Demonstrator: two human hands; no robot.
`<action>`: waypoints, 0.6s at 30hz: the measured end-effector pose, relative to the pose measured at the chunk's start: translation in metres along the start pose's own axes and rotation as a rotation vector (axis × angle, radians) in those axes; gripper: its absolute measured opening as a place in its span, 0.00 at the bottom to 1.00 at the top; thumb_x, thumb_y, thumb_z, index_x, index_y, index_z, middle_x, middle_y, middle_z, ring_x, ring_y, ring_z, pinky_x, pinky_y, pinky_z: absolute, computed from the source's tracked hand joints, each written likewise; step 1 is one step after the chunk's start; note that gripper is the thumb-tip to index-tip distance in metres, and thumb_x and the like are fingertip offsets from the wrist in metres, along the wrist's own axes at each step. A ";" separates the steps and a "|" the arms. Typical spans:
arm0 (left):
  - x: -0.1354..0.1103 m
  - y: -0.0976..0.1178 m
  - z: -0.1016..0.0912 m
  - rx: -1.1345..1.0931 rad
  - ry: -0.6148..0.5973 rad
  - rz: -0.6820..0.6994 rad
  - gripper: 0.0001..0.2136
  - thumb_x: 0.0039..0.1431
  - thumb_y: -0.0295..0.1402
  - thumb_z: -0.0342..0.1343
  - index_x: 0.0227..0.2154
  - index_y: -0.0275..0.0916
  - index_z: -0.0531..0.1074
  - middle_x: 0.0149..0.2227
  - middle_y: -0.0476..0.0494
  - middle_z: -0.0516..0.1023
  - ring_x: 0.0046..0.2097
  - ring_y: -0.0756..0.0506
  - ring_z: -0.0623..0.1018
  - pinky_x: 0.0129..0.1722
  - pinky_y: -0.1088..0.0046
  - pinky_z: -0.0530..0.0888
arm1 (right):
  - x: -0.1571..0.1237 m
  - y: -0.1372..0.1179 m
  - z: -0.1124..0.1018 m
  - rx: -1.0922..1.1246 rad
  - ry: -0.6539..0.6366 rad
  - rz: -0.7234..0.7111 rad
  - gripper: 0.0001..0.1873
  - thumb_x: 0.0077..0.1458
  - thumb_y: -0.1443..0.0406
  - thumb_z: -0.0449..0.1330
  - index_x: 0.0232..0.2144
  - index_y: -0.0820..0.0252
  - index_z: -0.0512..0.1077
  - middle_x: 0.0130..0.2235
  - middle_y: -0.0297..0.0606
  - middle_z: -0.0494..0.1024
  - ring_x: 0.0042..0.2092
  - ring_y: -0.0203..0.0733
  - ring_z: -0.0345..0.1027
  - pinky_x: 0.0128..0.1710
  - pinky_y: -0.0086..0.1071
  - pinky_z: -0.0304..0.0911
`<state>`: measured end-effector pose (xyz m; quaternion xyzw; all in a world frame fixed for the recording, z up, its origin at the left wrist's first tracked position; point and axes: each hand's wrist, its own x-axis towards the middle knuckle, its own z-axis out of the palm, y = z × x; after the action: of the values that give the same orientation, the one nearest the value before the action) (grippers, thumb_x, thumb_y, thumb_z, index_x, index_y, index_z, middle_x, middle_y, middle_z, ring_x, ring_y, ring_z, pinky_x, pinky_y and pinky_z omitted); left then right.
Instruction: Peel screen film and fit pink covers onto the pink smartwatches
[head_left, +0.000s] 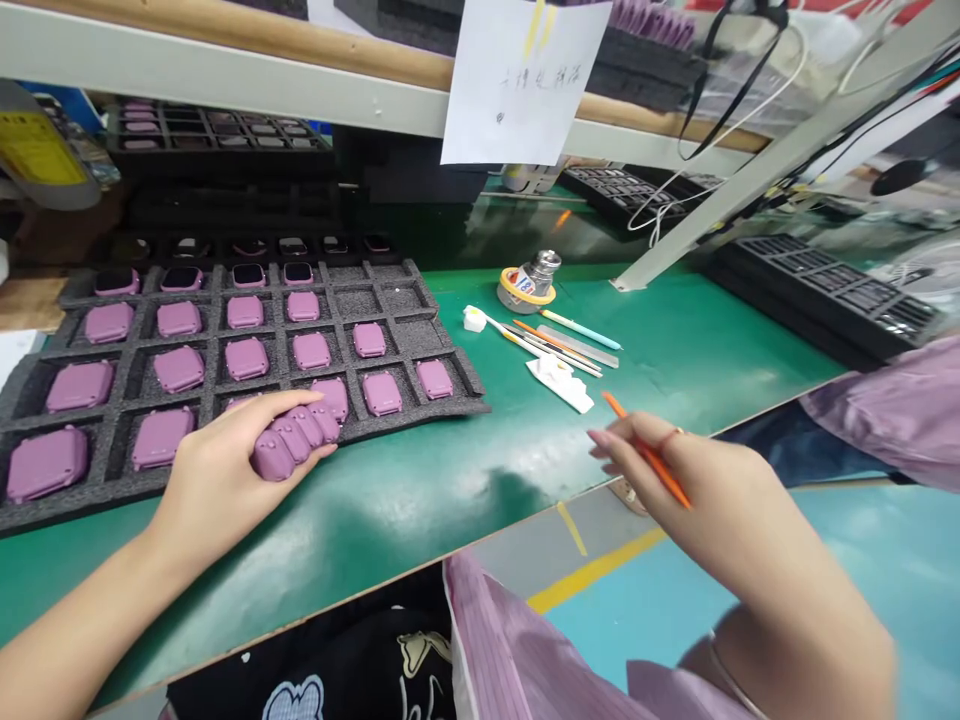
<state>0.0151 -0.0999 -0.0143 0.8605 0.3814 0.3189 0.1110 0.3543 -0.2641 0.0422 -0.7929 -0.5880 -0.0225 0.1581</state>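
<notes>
My left hand (225, 450) is wrapped round a short row of purple watch cases (296, 440) pressed face to face, above the front edge of a black foam tray (416, 338). In the tray's compartments lie more purple watch cases, among them one at the front right (434, 379); a few in the back row show dark faces. An orange pen-like stick (664, 472) is gripped in my right hand (690, 460), slanting over the table's front edge. Its exact kind I cannot tell.
On the green table (450, 480) lie several thin sticks and brushes (555, 345), a crumpled white piece (561, 382) and a metal-topped bottle (541, 270) with a yellow ring. Black trays (817, 290) stand at right. A shelf with a hanging paper (517, 90) crosses above.
</notes>
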 end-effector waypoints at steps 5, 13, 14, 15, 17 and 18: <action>-0.001 0.000 0.000 -0.006 -0.008 -0.047 0.18 0.60 0.48 0.61 0.50 0.51 0.74 0.48 0.53 0.83 0.49 0.39 0.83 0.51 0.62 0.80 | -0.045 0.022 0.018 -0.009 -0.059 0.084 0.29 0.58 0.35 0.48 0.23 0.50 0.61 0.15 0.29 0.68 0.14 0.41 0.62 0.16 0.33 0.54; -0.001 0.000 0.001 -0.024 0.004 -0.029 0.19 0.59 0.47 0.63 0.51 0.49 0.74 0.48 0.52 0.83 0.48 0.40 0.83 0.51 0.63 0.80 | -0.050 0.020 0.025 0.296 -0.178 0.129 0.22 0.58 0.47 0.57 0.24 0.51 0.57 0.22 0.32 0.76 0.23 0.40 0.71 0.22 0.29 0.62; -0.001 0.000 0.001 -0.029 0.003 -0.023 0.19 0.59 0.46 0.63 0.51 0.48 0.74 0.48 0.51 0.83 0.48 0.41 0.83 0.52 0.64 0.79 | -0.045 0.017 0.020 0.327 -0.161 0.114 0.21 0.58 0.47 0.59 0.24 0.51 0.57 0.24 0.33 0.77 0.25 0.41 0.73 0.23 0.30 0.63; -0.001 0.000 0.001 -0.033 0.001 -0.018 0.18 0.59 0.45 0.63 0.51 0.47 0.74 0.48 0.50 0.83 0.48 0.41 0.83 0.52 0.64 0.79 | -0.039 0.013 0.016 0.370 -0.138 0.110 0.21 0.57 0.48 0.60 0.24 0.51 0.58 0.26 0.34 0.79 0.28 0.42 0.75 0.25 0.30 0.64; -0.001 0.000 0.001 -0.041 -0.001 -0.013 0.19 0.59 0.45 0.63 0.51 0.46 0.74 0.48 0.49 0.83 0.48 0.42 0.83 0.52 0.64 0.79 | -0.021 0.001 0.013 0.504 -0.086 0.110 0.21 0.57 0.49 0.62 0.25 0.52 0.58 0.30 0.36 0.82 0.33 0.44 0.78 0.30 0.32 0.67; -0.001 -0.001 0.001 -0.047 -0.002 -0.012 0.19 0.59 0.44 0.63 0.51 0.46 0.74 0.48 0.49 0.83 0.48 0.42 0.83 0.52 0.64 0.79 | -0.008 -0.005 0.016 0.582 -0.052 0.110 0.21 0.56 0.50 0.64 0.25 0.52 0.58 0.31 0.37 0.82 0.34 0.45 0.79 0.32 0.33 0.68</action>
<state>0.0147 -0.1002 -0.0155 0.8558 0.3789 0.3259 0.1333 0.3443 -0.2660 0.0268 -0.7453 -0.5298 0.1761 0.3645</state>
